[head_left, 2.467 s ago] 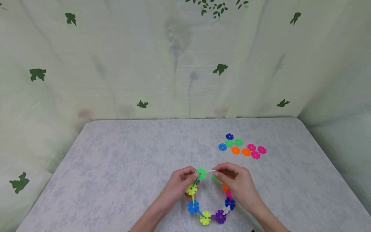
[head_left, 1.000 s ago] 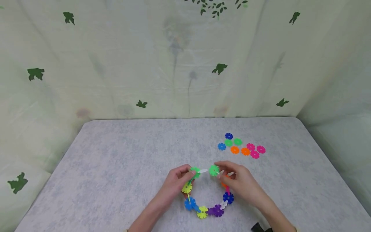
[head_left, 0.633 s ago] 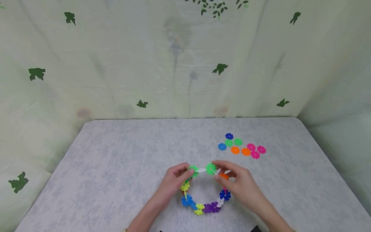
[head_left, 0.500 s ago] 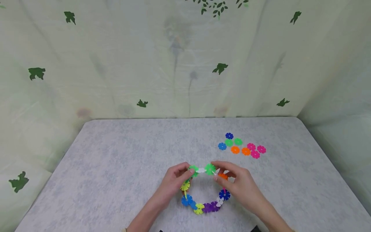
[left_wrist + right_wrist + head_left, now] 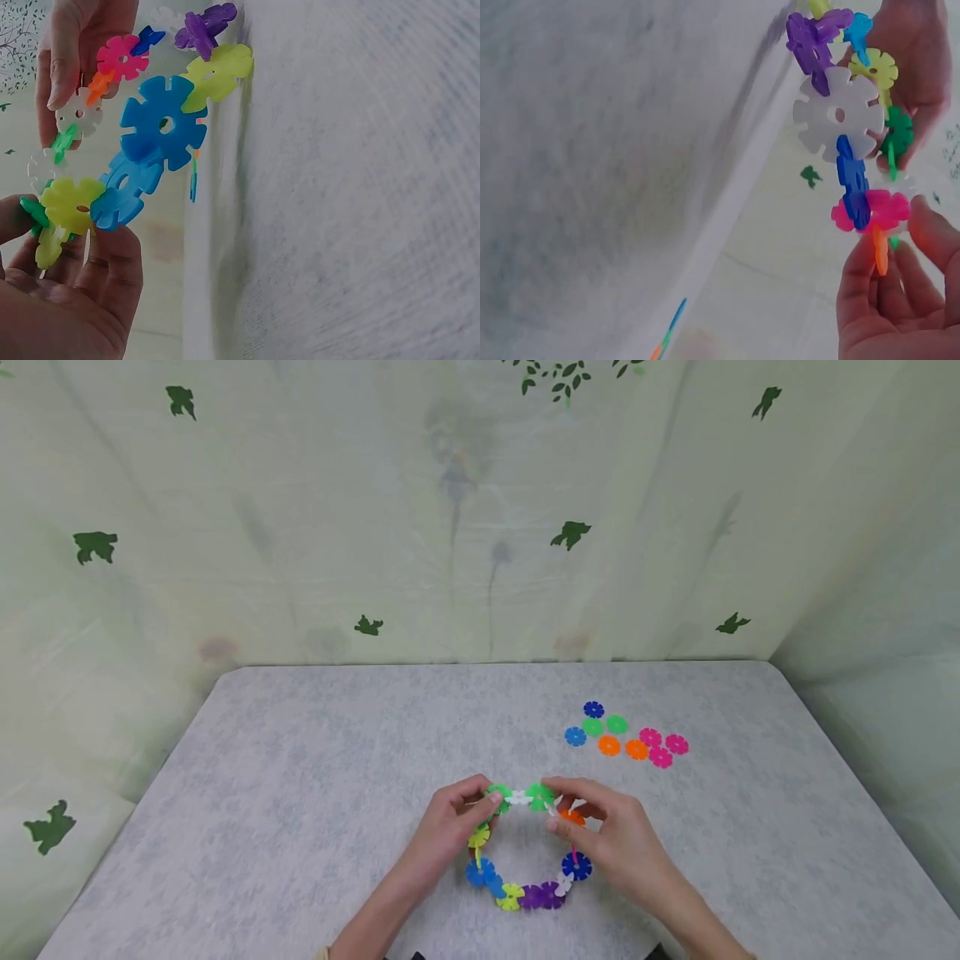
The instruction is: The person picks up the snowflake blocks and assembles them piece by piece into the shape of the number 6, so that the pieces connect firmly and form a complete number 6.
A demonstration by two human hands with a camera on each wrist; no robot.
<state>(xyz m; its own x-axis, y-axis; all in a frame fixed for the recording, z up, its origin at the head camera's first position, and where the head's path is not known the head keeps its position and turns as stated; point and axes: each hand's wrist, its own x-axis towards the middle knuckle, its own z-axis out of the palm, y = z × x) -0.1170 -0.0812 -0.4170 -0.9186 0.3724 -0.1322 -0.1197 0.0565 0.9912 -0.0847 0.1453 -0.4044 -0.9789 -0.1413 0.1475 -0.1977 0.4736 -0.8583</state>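
In the head view, a ring of linked notched plastic flower discs is held up between my two hands. My left hand (image 5: 450,827) pinches the ring at its upper left, by a green disc (image 5: 501,798). A white disc (image 5: 517,797) bridges that disc and a second green disc (image 5: 540,797). My right hand (image 5: 615,831) grips the upper right side, near another white disc (image 5: 552,808) and an orange disc (image 5: 572,817). Blue (image 5: 480,872), yellow (image 5: 511,897), purple (image 5: 551,895) and dark blue (image 5: 577,866) discs form the lower curve. Both wrist views show the ring raised off the table; fingers hide parts of it.
Loose discs lie flat on the grey table (image 5: 300,777) beyond my right hand: dark blue (image 5: 593,709), light blue (image 5: 575,737), green (image 5: 617,724), orange (image 5: 637,749) and several pink (image 5: 661,757). A pale curtain (image 5: 315,527) with green leaf shapes stands along the back and sides.
Earlier, my right hand held a white piece at the gap beside the left green disc. Now that white disc joins both green discs. My hands and the ring have shifted slightly left, with the hands closer together.
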